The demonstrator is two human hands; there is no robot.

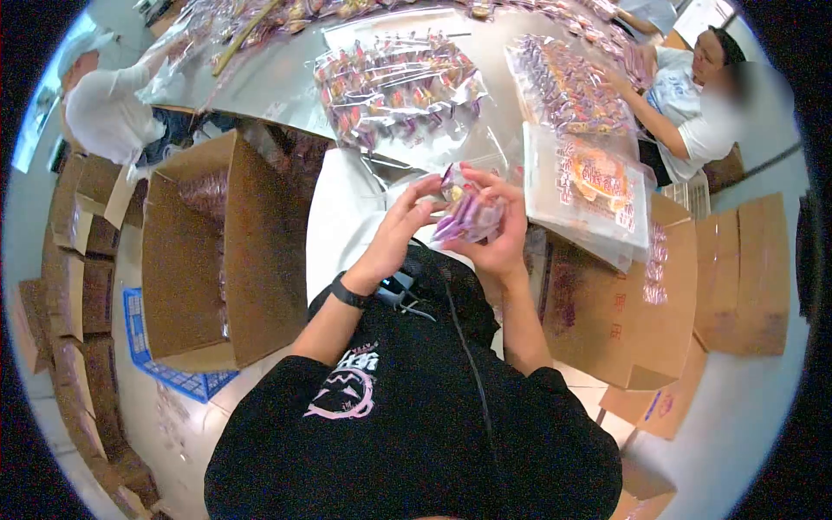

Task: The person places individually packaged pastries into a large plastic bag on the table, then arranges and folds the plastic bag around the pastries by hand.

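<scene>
Near the table's front edge, my right hand (498, 221) grips a small bundle of purple wrapped packets (468, 217). My left hand (407, 217) is at the bundle's left side, its fingers apart and bent toward it; whether the fingertips touch it is hard to tell. Beyond my hands, a clear bag filled with rows of wrapped packets (399, 91) lies on the metal table (498, 74). To the right is a stack of flat printed plastic bags (598, 186), with another filled bag (572, 87) behind it.
An open cardboard box (186, 260) stands at the left on a blue crate (143, 338). Another open box (624, 321) is at the right. Two people, one at the left (108, 108) and one at the right (693, 95), are beside the table. Cartons line the left side.
</scene>
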